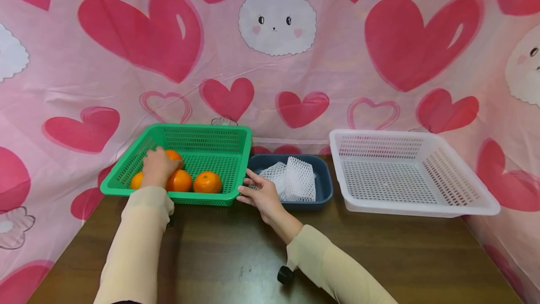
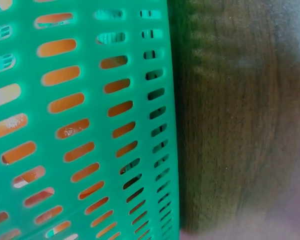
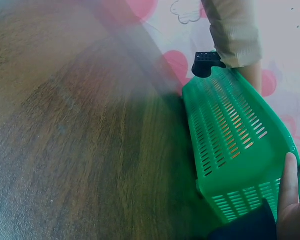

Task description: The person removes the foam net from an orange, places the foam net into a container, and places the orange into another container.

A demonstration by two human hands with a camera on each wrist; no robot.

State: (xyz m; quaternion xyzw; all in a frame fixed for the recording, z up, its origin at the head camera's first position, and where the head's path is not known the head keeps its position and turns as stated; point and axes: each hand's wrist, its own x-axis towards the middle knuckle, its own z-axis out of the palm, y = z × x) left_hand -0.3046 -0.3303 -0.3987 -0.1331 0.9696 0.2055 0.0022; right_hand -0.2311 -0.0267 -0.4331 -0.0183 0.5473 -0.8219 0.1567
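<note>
Inside the green basket (image 1: 206,131), my left hand (image 1: 157,165) reaches down among several oranges, its fingertips hidden. One orange (image 1: 174,156) lies right beside its fingers, another orange (image 1: 180,181) at its near side. A third orange (image 1: 207,182) sits apart, farther right. Through the slots of the basket wall (image 2: 85,187), orange skin shows in the left wrist view. My right hand (image 1: 263,196) is at the basket's right front corner, fingers extended and touching the rim. In the right wrist view, a straight finger (image 3: 289,182) of that hand lies along the rim.
A blue-grey bin (image 1: 324,184) with white foam net sleeves (image 1: 300,179) stands just right of the green basket. Farther right is a white slotted basket (image 1: 384,208). All stand on a brown wooden table (image 1: 236,257) before a pink heart-print cloth (image 1: 261,72).
</note>
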